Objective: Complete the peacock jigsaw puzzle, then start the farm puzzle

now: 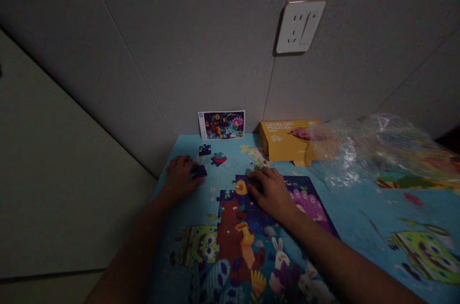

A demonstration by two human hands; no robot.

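Note:
A partly joined jigsaw puzzle (232, 227) with a bear, rabbits and a purple fan-tailed shape lies before me; its upper left corner has an uneven, stepped edge. Left of that corner, my left hand (180, 177) pinches a dark blue puzzle piece (200, 171) between thumb and fingers. Two loose pieces lie just beyond it: a dark puzzle piece (204, 150) and a blue-and-red puzzle piece (218, 159). My right hand (271, 194) rests on the puzzle's top part, fingers bent but apart, covering some of the picture. Nothing shows in its grasp.
A small picture card (223, 125) leans on the wall behind the puzzle. To its right are a yellow puzzle box (283, 143) and a crumpled clear plastic bag (348, 151). A blue cartoon-printed cloth (359, 237) covers the table. A socket (301, 26) is on the wall.

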